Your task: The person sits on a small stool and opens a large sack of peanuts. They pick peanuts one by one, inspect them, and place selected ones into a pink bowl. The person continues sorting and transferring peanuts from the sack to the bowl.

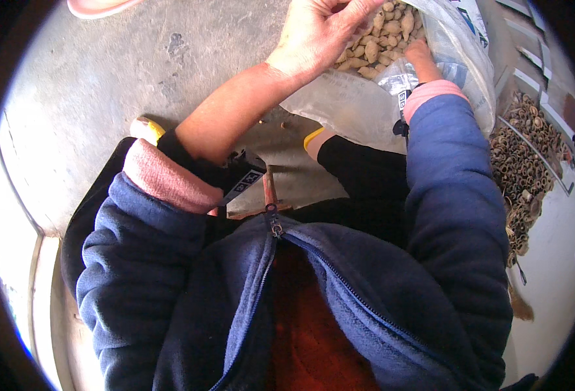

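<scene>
A translucent plastic bag (346,97) lies spread and wide at its mouth at the top right, holding many small tan tubers or nuts (371,51). My left hand (317,36) is over the bag's left edge, with thumb and finger close together at the picture's top; whether something is between them cannot be made out. My right hand (418,51) reaches into the bag at the right side of the heap, its fingers down against the tan pieces and partly hidden. Black devices are strapped at both wrists.
To the right, a heap of brown ring-shaped pieces (527,156) lies by pale frames, with a thin metal rod (536,151) across it. A pink-rimmed basin (104,10) stands at the top left on the concrete floor (136,63). My feet, in yellow-edged footwear, are below the bag.
</scene>
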